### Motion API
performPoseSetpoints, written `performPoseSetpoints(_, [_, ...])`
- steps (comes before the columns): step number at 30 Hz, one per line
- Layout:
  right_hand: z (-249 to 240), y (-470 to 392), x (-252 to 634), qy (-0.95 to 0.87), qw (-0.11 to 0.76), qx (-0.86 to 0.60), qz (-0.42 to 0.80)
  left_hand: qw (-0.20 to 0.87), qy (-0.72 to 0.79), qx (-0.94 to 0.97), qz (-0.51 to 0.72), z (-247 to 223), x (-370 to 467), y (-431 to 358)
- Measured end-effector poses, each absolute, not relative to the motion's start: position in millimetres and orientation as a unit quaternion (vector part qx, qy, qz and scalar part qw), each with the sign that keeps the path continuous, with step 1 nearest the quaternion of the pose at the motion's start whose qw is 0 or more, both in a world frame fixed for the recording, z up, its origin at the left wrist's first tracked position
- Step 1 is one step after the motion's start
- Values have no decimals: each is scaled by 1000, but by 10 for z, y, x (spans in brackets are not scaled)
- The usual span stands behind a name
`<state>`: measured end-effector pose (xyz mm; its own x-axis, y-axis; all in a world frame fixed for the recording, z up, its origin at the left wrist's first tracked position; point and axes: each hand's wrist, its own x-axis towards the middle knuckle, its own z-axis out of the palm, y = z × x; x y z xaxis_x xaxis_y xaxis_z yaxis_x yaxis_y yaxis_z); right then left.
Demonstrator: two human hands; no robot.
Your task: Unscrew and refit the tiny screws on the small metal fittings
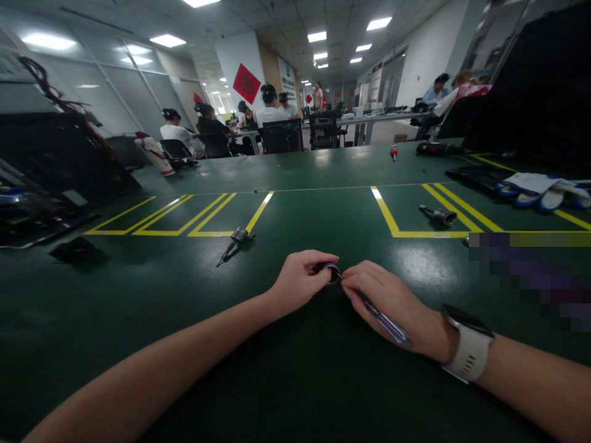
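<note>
My left hand (298, 280) is closed around a small dark metal part with a round, hollow end (331, 274), mostly hidden by the fingers. Pinched in my right hand (388, 295) is a slim screwdriver with a clear purplish handle (390, 323). Its thin shaft points left, and the tip is at the rim of the hollow end; whether it touches cannot be made out. A drill chuck with a thin shaft (237, 237) lies on the table beyond my left hand. Another dark metal chuck-like part (438, 214) rests to the right, inside the yellow tape lines.
The green table (295, 215) bears yellow tape outlines. Gloves (545, 189), a dark power tool (438, 148) and a red-handled tool (394, 152) lie at the far right. A black object (72, 249) is at left, beside dark equipment (55, 175). Several people sit in the background.
</note>
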<state>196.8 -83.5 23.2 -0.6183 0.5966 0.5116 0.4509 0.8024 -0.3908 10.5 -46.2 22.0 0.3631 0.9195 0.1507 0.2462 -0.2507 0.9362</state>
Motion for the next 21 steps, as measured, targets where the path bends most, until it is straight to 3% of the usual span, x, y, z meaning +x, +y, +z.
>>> performPoseSetpoints(7, [196, -825, 1954, -899, 312, -294, 85, 388, 424, 730, 369, 209, 94, -466])
performPoseSetpoints(11, [229, -860, 1972, -878, 360, -295, 113, 400, 421, 727, 367, 185, 84, -453])
performPoseSetpoints(15, [276, -828, 2008, -764, 421, -427, 238, 486, 417, 676, 365, 213, 88, -446])
performPoseSetpoints(21, [306, -693, 1992, -655, 377, -490, 434, 566, 405, 604, 389, 251, 114, -441])
